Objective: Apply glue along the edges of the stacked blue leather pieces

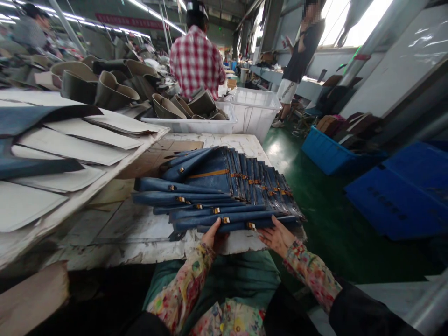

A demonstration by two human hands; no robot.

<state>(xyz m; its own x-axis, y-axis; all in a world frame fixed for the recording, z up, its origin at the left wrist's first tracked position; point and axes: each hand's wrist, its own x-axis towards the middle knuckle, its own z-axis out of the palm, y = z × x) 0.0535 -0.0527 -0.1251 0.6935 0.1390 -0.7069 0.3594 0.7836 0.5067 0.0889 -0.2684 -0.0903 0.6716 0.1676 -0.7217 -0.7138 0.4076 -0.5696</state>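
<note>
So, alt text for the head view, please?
A person's left hand and right hand are at the near edge of overlapping blue pieces on a worn white worktable. Beyond are a white bin of olive pieces and a person in a checked shirt, facing away.

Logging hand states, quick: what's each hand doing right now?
Left hand: thumb against the nearest blue piece, fingers partly hidden; grip cannot be told.
Right hand: open, thumb at the same piece's edge; no firm grip visible.

Overlapping rows of blue pieces point(210, 185) with metal clasps point(226, 220)
</note>
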